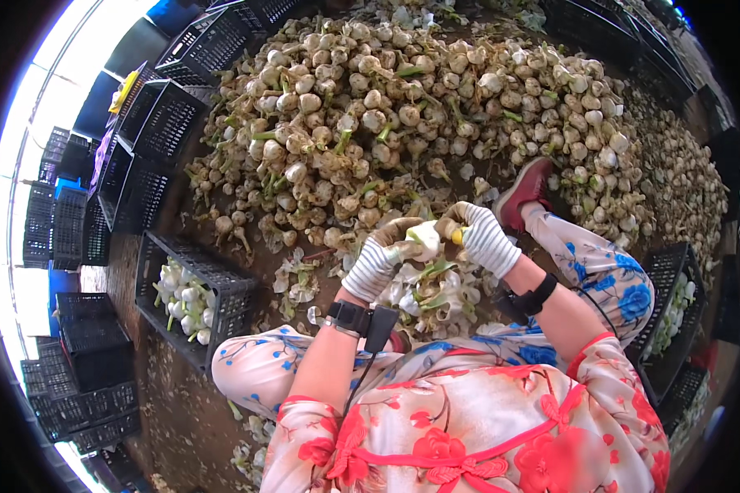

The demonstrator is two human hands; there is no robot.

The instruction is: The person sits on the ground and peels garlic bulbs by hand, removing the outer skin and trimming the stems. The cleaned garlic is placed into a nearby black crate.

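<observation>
Both my hands wear striped, brown-palmed work gloves and meet in front of me. My left hand [382,257] holds a white garlic bulb [425,240] with a greenish top. Close to the bulb's right side, my right hand [481,237] grips a small tool with a yellow handle [459,235]; its blade cannot be made out. Peeled garlic skins and stem scraps [441,293] lie below my hands, between my legs. Beyond them rises a large heap of unpeeled garlic bulbs [370,117], dirty and with short stems.
A black plastic crate [231,289] of cleaned garlic bulbs [188,302] stands at my left knee. Another crate [675,308] with garlic stands at my right. Stacked black crates [160,123] line the left side. My red shoe [527,191] touches the heap's edge.
</observation>
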